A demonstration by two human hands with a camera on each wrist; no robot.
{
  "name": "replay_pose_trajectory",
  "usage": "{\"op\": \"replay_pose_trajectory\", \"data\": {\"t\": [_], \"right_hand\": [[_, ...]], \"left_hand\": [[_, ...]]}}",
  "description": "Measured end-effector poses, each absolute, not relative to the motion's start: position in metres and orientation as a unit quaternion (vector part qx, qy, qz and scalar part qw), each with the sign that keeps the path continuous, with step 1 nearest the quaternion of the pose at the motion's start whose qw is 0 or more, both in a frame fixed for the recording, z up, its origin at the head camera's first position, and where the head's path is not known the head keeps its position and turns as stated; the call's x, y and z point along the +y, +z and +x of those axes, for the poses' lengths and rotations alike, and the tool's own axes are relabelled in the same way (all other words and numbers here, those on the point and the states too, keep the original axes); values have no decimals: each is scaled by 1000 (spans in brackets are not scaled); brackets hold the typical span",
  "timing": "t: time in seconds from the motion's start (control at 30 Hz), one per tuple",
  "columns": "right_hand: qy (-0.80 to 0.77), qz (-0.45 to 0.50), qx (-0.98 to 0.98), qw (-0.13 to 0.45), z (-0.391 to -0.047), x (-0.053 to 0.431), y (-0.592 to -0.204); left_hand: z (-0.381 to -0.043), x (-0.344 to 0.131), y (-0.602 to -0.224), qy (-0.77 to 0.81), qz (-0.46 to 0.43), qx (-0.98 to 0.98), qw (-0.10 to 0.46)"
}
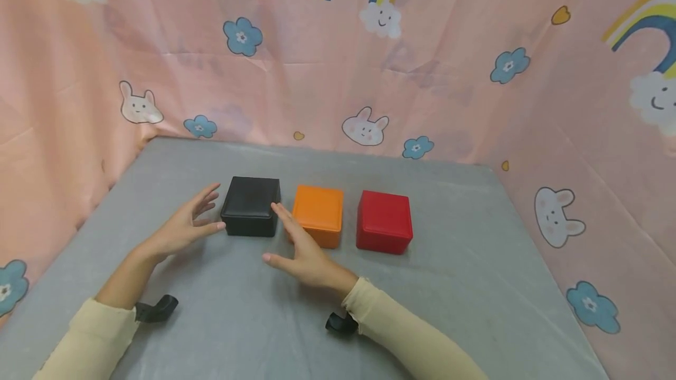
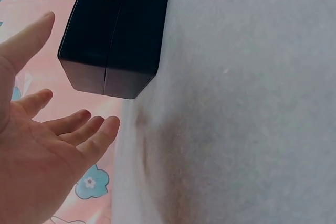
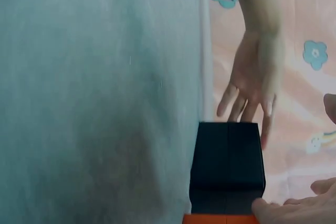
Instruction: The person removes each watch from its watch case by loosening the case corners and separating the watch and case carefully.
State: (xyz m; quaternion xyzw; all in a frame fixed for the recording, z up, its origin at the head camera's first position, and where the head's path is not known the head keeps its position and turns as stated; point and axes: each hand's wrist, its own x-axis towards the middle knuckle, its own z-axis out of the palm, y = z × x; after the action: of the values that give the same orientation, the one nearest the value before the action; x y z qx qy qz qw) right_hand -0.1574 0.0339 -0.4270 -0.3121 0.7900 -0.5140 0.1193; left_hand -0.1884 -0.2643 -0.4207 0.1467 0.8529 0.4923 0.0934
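Three closed boxes stand in a row on the grey cloth: a black box on the left, an orange box in the middle, a red box on the right. Just left of the black box is my left hand, fingers spread and loosely bent; the left wrist view shows its palm apart from the black box. My right hand is in front of the orange box and hides part of it. Its fingertips come near the black box's right edge; whether they touch cannot be told.
Grey cloth covers the table. A pink curtain printed with rainbows, rabbits and flowers hangs behind and along both sides. Black wrist mounts stick out from both cream sleeves.
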Motion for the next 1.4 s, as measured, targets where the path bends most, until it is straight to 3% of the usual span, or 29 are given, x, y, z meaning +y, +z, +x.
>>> {"op": "replay_pose_trajectory", "data": {"t": [0.23,0.5,0.83,1.4], "right_hand": [[-510,-307,788,159,-154,24,-429],[-596,-191,753,202,-157,9,-437],[-662,-144,719,156,-167,-13,-446],[-637,-75,756,135,-170,-27,-452]], "left_hand": [[-189,-263,-420,498,144,848,112],[-192,-262,-428,531,150,823,133],[-199,-257,-432,556,120,808,156],[-202,-251,-432,555,115,808,161]]}}
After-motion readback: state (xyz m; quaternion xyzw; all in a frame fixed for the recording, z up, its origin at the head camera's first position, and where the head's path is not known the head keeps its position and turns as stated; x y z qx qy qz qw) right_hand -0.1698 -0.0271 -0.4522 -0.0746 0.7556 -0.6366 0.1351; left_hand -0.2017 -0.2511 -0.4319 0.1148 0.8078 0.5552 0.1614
